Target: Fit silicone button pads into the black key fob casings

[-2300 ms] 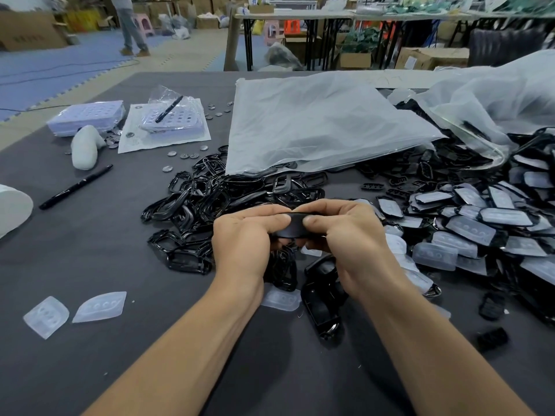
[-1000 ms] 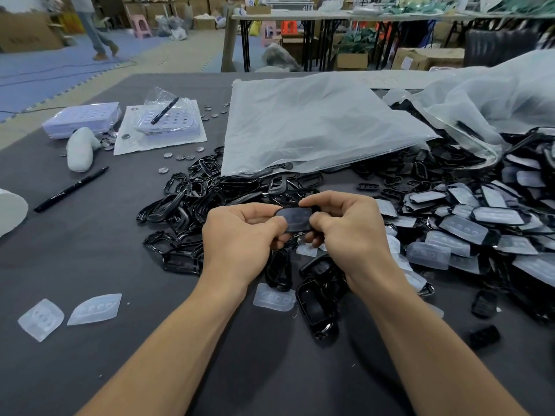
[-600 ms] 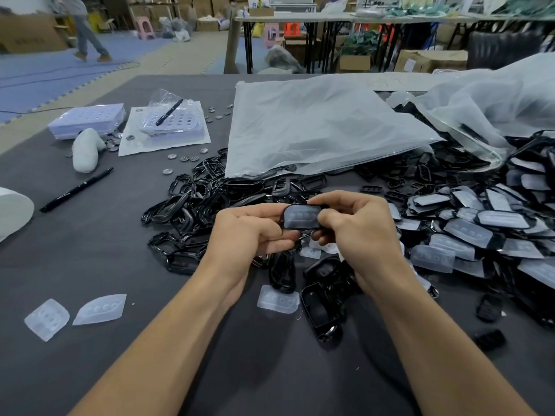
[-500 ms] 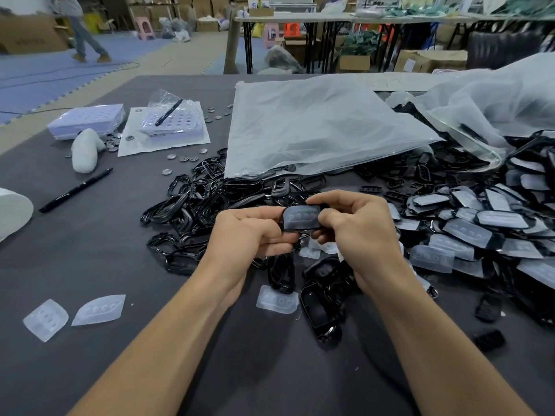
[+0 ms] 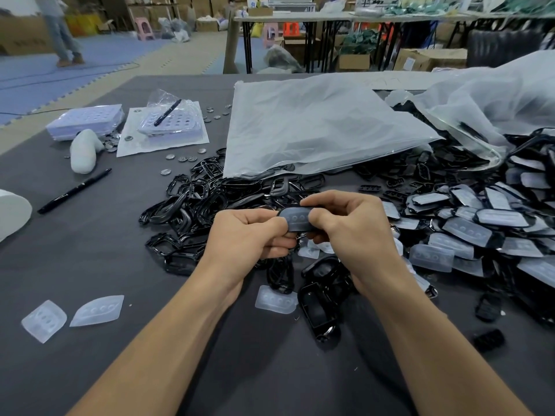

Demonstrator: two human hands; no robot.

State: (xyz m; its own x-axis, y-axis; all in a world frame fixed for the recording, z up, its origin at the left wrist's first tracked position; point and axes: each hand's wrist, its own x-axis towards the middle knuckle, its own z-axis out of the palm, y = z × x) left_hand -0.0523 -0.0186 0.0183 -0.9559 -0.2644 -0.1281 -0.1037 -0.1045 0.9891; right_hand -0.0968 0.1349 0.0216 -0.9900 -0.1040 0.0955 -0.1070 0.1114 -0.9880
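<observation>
1. Above the centre of the table [image 5: 90, 250], we hold one black casing [image 5: 283, 212] between both hands, with a silicone pad [image 5: 297, 219] lying in its open face.
2. Left grip [image 5: 249, 232]: the fingers are curled and the thumb and forefinger pinch the 9 o'clock end of the black casing.
3. Right grip [image 5: 351, 232]: this is a narrow pinch on the 3 o'clock end. The thumb lies on the pad face and the forefinger arches over the 12 o'clock edge.
4. Governing relation:
   - The long axis of the black casing runs from 9 o'clock to 3 o'clock and bridges the gap between the two grips.
   - The pad face tilts toward us, with its three dimples in a row along that axis.
   - Neither grip is nearer, since each touches one end.
5. Seating check: the middle of the silicone pad appears to sit within the rim. The thumbs cover both ends, so we cannot tell whether the ends are seated.
6. Next move, as we judge it: we press with the thumbs along the axis from each end toward the middle, keeping the black casing level between the grips.
7. Supply positions, taken from the grips:
   - The heap of empty casings [image 5: 192, 205] lies at 10 o'clock.
   - A loose pad [image 5: 276, 300] lies on the table at 6 o'clock.
   - The pile of fitted casings [image 5: 468, 232] lies at 3 o'clock.
</observation>
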